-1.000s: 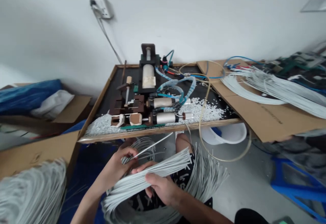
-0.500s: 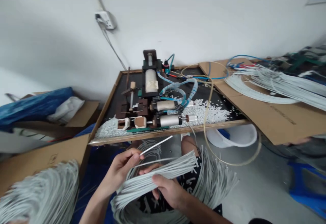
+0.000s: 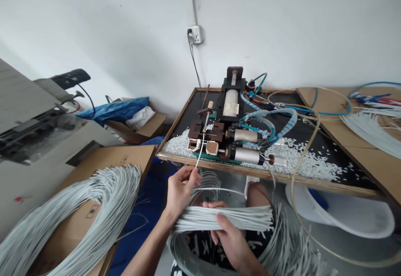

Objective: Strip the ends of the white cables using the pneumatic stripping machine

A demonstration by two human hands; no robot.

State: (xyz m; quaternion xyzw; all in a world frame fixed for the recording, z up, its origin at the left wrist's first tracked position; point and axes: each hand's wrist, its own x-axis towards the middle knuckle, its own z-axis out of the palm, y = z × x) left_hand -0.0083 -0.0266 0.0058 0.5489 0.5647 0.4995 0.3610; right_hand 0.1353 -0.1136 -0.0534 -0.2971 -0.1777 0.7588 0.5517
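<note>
Between thumb and fingers, my left hand [image 3: 182,187] pinches a single white wire [image 3: 199,155]. The wire's far end reaches up into the jaws of a small pneumatic machine [image 3: 207,136] at the bench's front edge. My right hand [image 3: 230,234] is wrapped round a thick bundle of white wires [image 3: 225,218] above my lap, its cut ends pointing right. The bundle's lower part loops round below my hands. More loose wire ends [image 3: 288,242] hang down at the right of my lap.
White cut bits [image 3: 178,144] cover much of the black bench top [image 3: 341,152]. A coil of wires [image 3: 103,200] lies on cardboard at left. Blue air hoses [image 3: 282,121] and a clear hose [image 3: 300,184] run across the right side. A white tub [image 3: 360,221] stands beneath the bench.
My left hand has moved up and forward, bringing the wire's end into the machine's jaws. My right hand still grips the bundle. The view has swung left.
</note>
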